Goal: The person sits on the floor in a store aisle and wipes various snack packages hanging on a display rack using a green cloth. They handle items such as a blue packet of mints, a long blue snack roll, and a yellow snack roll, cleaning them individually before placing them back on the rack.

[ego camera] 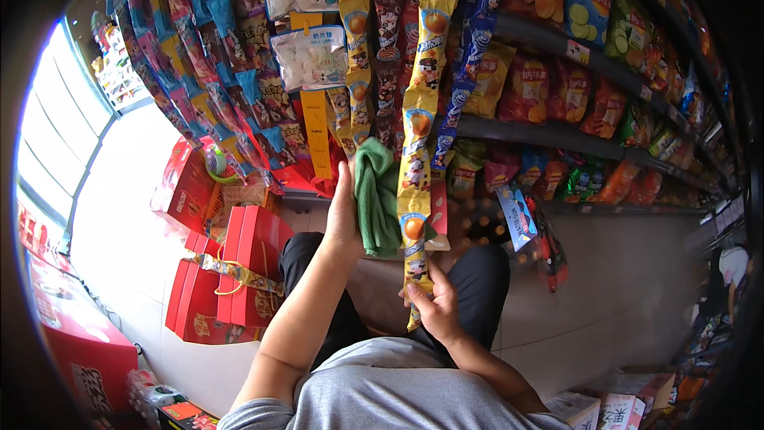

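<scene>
A folded green cloth (378, 206) is in my left hand (345, 215), upright against the palm with the thumb pointing up. Just right of the cloth hangs a long strip of yellow snack packets (416, 158). My right hand (439, 303) pinches this strip near its lower end, between thumb and fingers, and pulls it towards my body. The cloth lies close beside the strip; whether they touch I cannot tell. Behind them hang more packet strips, among them a brown strip (388, 48) and a blue strip (462, 77). Two milk candy bags (309, 58) hang to the left.
Red gift boxes (248, 269) with a yellow cord stand on the floor at left. Shelves (537, 134) of chip bags curve away on the right. A packaged toy (531, 227) hangs near my right knee. Cardboard boxes (621, 409) stand lower right; another person (731, 272) bends at far right.
</scene>
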{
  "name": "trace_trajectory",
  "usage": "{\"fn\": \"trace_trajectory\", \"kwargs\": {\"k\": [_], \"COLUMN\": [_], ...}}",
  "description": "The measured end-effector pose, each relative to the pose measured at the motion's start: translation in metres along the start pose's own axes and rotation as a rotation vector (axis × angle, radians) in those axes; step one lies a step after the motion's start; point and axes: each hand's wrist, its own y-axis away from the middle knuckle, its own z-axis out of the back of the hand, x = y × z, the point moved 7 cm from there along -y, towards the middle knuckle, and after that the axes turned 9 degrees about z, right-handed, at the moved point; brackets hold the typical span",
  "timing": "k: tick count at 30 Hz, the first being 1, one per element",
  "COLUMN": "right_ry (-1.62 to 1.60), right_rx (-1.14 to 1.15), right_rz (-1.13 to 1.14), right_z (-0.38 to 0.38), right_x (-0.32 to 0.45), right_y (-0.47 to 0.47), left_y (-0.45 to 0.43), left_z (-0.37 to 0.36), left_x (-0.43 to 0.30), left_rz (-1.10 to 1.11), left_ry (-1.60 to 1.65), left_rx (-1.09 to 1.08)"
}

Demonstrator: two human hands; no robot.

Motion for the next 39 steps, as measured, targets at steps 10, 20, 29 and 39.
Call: {"fn": "trace_trajectory", "kwargs": {"k": [10, 20, 29, 39], "right_ry": [-0.095, -0.097, -0.011, 0.083], "right_rx": [-0.119, -0.132, -0.108, -0.046], "right_rz": [0.015, -0.012, 0.013, 0.074], "right_z": [0.018, 0.015, 0.011, 0.001], "right_x": [-0.001, -0.007, -0.006, -0.007], "right_y": [-0.007, -0.009, -0.012, -0.011], "left_y": [0.012, 0.009, 0.015, 0.004], "left_z": [0.034, 0.063, -0.014, -0.027], "left_x": [0.021, 0.029, 0.041, 0.03], "left_rz": [0.318, 0.363, 0.413, 0.09], "left_ry": [0.201, -0.167, 0.038, -0.564], "left_rx": [0.006, -0.273, 0.141, 0.019]}}
